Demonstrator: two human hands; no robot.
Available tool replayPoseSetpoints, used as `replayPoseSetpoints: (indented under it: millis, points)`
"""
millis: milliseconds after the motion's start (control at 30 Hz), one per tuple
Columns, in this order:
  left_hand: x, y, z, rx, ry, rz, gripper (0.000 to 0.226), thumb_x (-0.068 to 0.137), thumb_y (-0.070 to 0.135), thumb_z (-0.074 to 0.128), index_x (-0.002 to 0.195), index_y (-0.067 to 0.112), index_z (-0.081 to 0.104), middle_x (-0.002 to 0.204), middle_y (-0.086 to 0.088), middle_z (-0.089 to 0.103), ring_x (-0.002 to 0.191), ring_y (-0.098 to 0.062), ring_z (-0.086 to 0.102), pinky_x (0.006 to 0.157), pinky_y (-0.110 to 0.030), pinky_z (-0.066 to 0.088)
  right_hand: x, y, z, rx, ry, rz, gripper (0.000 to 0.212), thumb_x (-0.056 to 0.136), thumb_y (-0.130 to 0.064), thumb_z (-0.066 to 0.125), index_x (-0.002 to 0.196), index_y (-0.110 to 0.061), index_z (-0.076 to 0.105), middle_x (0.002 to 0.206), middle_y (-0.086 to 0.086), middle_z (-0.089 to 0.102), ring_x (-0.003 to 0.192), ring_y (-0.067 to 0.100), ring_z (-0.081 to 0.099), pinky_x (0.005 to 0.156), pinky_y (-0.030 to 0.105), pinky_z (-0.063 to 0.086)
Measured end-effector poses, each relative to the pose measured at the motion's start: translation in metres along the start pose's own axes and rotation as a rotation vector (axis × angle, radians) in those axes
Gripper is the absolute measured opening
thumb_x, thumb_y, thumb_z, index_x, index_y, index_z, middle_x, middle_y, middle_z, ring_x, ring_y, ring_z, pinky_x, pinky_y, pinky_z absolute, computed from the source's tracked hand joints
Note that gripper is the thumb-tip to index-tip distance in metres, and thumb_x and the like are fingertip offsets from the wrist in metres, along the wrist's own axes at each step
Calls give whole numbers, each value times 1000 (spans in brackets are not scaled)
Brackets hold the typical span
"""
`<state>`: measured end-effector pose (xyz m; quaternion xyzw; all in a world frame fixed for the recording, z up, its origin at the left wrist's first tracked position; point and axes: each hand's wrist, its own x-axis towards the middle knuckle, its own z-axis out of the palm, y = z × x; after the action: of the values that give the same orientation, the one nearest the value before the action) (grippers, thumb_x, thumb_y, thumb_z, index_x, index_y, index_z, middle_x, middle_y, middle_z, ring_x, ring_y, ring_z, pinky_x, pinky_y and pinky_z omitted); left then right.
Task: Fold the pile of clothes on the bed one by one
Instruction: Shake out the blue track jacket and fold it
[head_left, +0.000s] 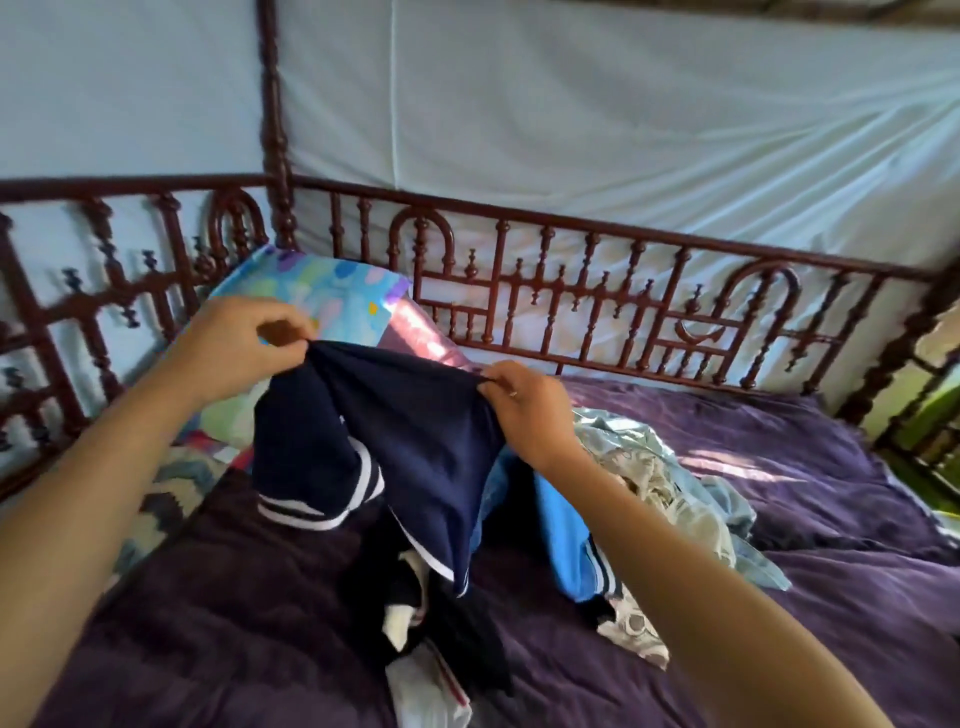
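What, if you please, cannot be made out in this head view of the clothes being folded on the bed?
- Navy garment, held up by the left hand and right hand: bunched folds hide its type and front.
- Pile of clothes: the navy garment and right forearm cover part, so no count.
- White item: largely tucked under dark clothes.
- Pillow: lower part hidden behind the garment.

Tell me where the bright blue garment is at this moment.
In the head view, the bright blue garment lies in the pile on the purple bedspread, right of centre, under the right hand and beside the navy garment.
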<state>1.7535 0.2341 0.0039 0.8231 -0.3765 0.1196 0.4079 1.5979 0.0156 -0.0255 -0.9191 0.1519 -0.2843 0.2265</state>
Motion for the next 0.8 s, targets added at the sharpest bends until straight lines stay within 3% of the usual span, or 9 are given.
replayPoseSetpoints:
  millis: [100, 233, 333, 400, 467, 633, 700, 800]
  points:
    - [15, -7, -23, -1, 219, -22, 14, 80, -5, 64, 88, 6, 68, 57, 47, 51, 59, 23, 50, 63, 5, 33, 27, -46, -12, 162, 96, -122, 18, 91, -13, 56, 100, -3, 67, 94, 14, 68, 88, 30, 61, 80, 37, 46]
    - [22, -18, -27, -21, 327, -29, 17, 81, -4, 64, 95, 3, 69, 59, 47, 51, 61, 25, 50, 67, 6, 34, 62, -78, -23, 301, 149, -156, 14, 93, -12, 52, 92, -2, 63, 67, -9, 51, 61, 5, 46, 66, 27, 43]
    - [19, -30, -8, -10, 314, -58, 14, 80, -5, 64, 92, 1, 70, 73, 21, 66, 65, 18, 54, 68, 4, 33, 76, -64, -3, 305, 73, -59, 10, 94, -11, 51, 86, -10, 57, 65, -9, 48, 60, 6, 44, 61, 25, 40]
    - [10, -44, 16, 17, 258, -118, 14, 80, -6, 65, 93, -2, 70, 87, -8, 69, 72, -2, 57, 66, 0, 33, 73, -37, 25, 274, 6, 43, 9, 93, -12, 52, 86, -8, 58, 71, -1, 53, 67, 16, 49, 65, 27, 36]
    - [-4, -60, 50, 30, 149, -207, 13, 79, -6, 65, 90, -2, 71, 90, -14, 69, 79, -20, 59, 68, -12, 36, 61, -1, 54, 204, -68, 157, 14, 92, -12, 53, 90, -1, 61, 82, 11, 59, 80, 26, 54, 68, 28, 34]
    - [-52, -79, 135, 34, -226, -320, 8, 77, -1, 64, 80, 2, 71, 79, -11, 69, 82, -24, 65, 67, -25, 39, 21, 79, 82, 112, -121, 412, 16, 92, -12, 52, 94, -1, 63, 103, 21, 65, 101, 34, 58, 78, 33, 40]
    - [-68, -77, 160, 18, -297, -353, 8, 78, 4, 63, 81, 6, 71, 84, -10, 71, 86, -24, 66, 73, -29, 45, 20, 106, 68, 120, -33, 516, 19, 93, -12, 52, 98, 1, 65, 98, 20, 64, 96, 32, 58, 77, 33, 40]
    - [-86, -71, 189, 44, -432, -382, 11, 84, 10, 58, 81, 16, 68, 89, -4, 69, 91, -20, 64, 77, -27, 45, 24, 141, 25, 103, 132, 593, 22, 91, -9, 50, 69, -6, 56, 70, 12, 52, 70, 22, 48, 61, 32, 31]
